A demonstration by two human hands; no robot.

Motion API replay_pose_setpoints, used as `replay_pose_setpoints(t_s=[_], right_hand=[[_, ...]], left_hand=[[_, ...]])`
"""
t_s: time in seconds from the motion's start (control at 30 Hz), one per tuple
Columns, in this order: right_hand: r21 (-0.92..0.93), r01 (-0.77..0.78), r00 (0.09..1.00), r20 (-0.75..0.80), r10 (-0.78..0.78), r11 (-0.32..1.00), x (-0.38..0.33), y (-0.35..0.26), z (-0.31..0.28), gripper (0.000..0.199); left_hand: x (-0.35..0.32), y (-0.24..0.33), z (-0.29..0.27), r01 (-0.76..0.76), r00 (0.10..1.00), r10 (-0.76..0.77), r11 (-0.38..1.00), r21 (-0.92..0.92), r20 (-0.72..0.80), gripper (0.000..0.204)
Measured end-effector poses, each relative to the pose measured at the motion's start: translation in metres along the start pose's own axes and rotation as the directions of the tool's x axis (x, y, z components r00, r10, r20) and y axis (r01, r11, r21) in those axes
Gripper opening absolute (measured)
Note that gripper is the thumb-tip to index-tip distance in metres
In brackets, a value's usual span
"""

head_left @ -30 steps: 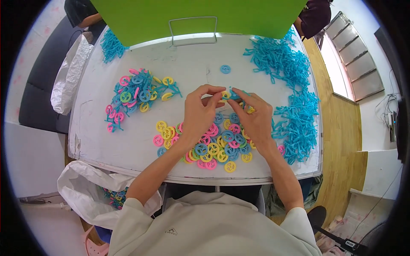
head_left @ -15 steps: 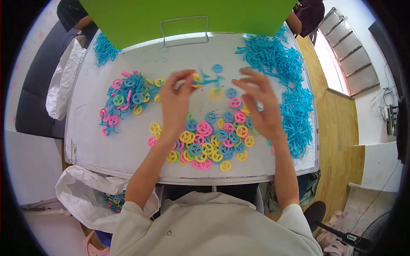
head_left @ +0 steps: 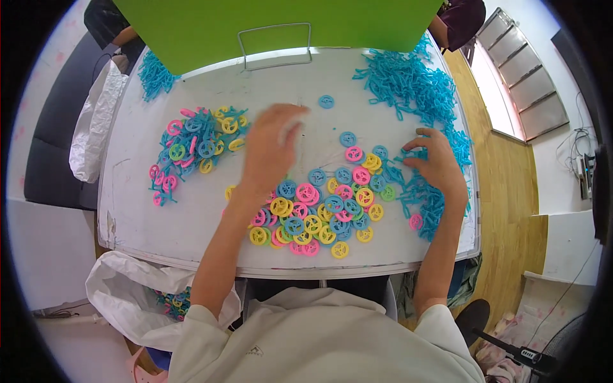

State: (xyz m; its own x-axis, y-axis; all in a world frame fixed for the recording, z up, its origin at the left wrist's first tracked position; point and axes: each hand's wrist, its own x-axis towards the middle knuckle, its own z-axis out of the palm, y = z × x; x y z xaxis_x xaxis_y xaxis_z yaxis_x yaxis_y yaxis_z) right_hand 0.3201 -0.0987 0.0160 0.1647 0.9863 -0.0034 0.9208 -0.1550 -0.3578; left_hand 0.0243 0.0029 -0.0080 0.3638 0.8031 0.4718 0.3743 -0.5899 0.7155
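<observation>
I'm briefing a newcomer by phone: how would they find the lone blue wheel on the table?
Start at the green board and its wire stand on the white table. Just right of the stand lies one blue wheel, alone on bare tabletop, unlike the heaped wheels nearer the person.

A green board is standing at the far edge of the white table, white bags hanging at left.

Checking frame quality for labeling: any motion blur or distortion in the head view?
Head view: the left hand is smeared by motion blur; the right hand is sharper, over the blue sticks. Fisheye bends the table edge, with a dark vignette at the corners. Lighting is even, without harsh glare.
</observation>
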Motion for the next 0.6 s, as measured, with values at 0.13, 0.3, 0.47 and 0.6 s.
replay_pose_setpoints(t_s=[0.13, 0.3, 0.47, 0.6], right_hand=[[-0.018, 0.167, 0.976, -0.141, -0.168, 0.986, 0.001, -0.003, -0.003, 0.026], [0.418, 0.078, 0.984, -0.176, -0.004, 0.905, 0.007, -0.011, -0.011, 0.022], [0.568, 0.034, 0.991, -0.124, 0.045, 0.822, 0.009, -0.045, 0.002, 0.019], [0.613, 0.103, 0.995, -0.063, -0.082, 0.784, 0.008, -0.061, 0.025, 0.02]], left_hand=[[0.004, 0.011, 0.042, -0.257, 0.951, 0.23, 0.96, 0.112, 0.208, 0.031], [0.016, 0.003, 0.05, -0.274, 0.876, 0.192, 0.953, 0.129, 0.442, 0.031], [0.014, 0.01, 0.031, 0.49, 0.854, -0.372, 0.809, -0.323, 0.364, 0.019], [0.008, 0.024, 0.017, 0.544, 0.838, -0.394, 0.65, -0.531, 0.377, 0.018]])
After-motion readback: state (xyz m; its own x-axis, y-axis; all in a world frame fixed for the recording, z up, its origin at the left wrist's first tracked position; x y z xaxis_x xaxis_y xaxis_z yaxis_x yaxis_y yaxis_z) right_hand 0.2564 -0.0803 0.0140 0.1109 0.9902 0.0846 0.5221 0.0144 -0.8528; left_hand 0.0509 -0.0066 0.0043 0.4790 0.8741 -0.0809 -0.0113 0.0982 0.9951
